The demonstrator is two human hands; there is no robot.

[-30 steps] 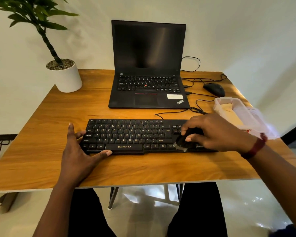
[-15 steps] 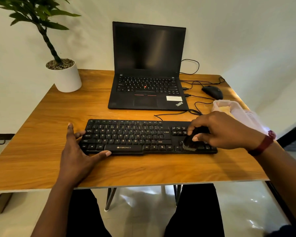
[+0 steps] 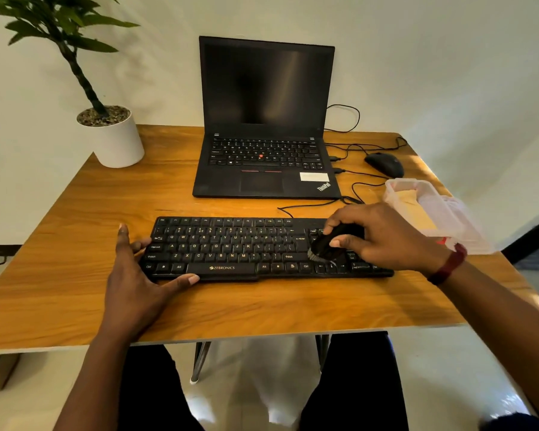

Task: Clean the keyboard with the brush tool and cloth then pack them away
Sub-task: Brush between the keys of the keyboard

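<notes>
The brush tool (image 3: 324,246) is resting bristles-down on the keys at the right end of the keyboard (image 3: 231,247), which is lying flat near the front edge of the surface (image 3: 59,259). The right hand (image 3: 383,234) is gripping the brush's black body with curled fingers and thumb. The left hand (image 3: 137,275) is bracing the keyboard's left end, fingers spread straight and thumb along the front edge. Behind the keyboard an open laptop (image 3: 265,119) is standing, with a mouse (image 3: 385,163) and a clear plastic container (image 3: 417,194) lying to its right and a potted plant (image 3: 112,135) sitting at the far left corner.
</notes>
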